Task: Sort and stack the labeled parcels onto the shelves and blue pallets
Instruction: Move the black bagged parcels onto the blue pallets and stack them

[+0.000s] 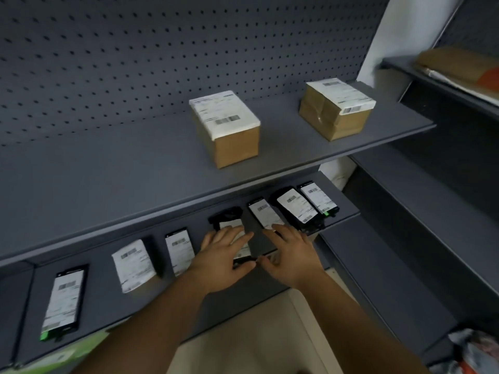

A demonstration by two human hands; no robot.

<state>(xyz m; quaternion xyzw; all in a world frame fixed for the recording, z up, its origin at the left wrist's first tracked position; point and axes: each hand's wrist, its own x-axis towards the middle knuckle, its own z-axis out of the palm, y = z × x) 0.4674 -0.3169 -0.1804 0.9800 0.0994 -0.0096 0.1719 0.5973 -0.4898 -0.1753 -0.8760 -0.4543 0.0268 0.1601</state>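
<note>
L hand [225,255] flat on black parcel [229,225], R hand [290,255] beside, fingers spread

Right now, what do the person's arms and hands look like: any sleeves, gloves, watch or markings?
Both forearms are bare as far as the frame shows, with no sleeves in view. The left hand and right hand wear no gloves. No watch, wristband or marking shows on either wrist. The picture is too blurred to tell about rings.
</note>
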